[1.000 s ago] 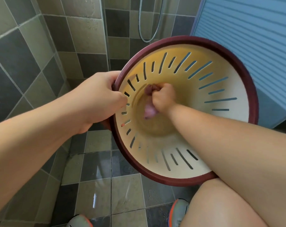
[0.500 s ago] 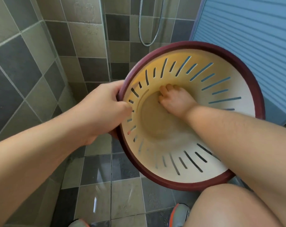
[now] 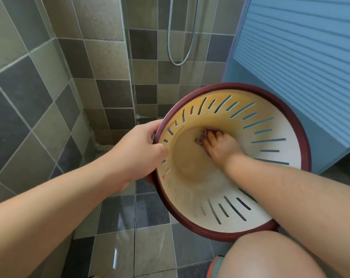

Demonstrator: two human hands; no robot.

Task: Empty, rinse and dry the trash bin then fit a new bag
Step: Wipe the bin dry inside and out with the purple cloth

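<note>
Slotted bin (image 3: 270,117) (cream inside, maroon rim) tilted above tiled floor (image 3: 114,227), rim gripped by left hand (image 3: 138,149), pinkish cloth (image 3: 200,138) pressed onto its base by curled right hand (image 3: 222,146)

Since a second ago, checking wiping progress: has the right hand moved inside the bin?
Yes. The right hand, pressing the cloth, has shifted from the middle of the bin's base toward its far right edge, away from the left hand on the rim.

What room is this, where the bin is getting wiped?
Most likely a bathroom or shower room: tiled walls, a wet-looking tiled floor, and a metal shower hose hanging in the corner.
</note>
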